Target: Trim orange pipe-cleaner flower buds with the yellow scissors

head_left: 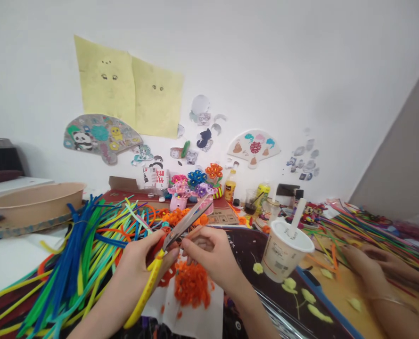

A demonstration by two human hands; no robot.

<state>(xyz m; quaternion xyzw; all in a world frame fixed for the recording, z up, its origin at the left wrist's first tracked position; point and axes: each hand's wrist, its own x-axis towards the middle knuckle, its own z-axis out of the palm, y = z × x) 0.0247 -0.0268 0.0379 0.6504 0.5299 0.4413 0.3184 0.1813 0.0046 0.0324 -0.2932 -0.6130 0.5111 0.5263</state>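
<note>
My left hand (140, 263) is closed around a pair of scissors (146, 291) with a yellow handle. Their blades point up and away to the right and look slightly parted. Close by, my right hand (212, 254) has its thumb and fingers pinched together just beside the blades; what it pinches is too small and hidden to make out. Something red-orange shows between the left fingers. Below both hands, a heap of orange fuzzy clippings (192, 287) lies on a white sheet of paper (209, 318).
Bundled pipe cleaners (66, 263) spread across the left, near a beige basin (36, 202). A lidded cup with a straw (287, 252) stands at right beside yellow fuzzy pieces (308, 295). Pipe-cleaner flowers (197, 178) and bottles (230, 186) line the back. Another person's hands (368, 268) are at far right.
</note>
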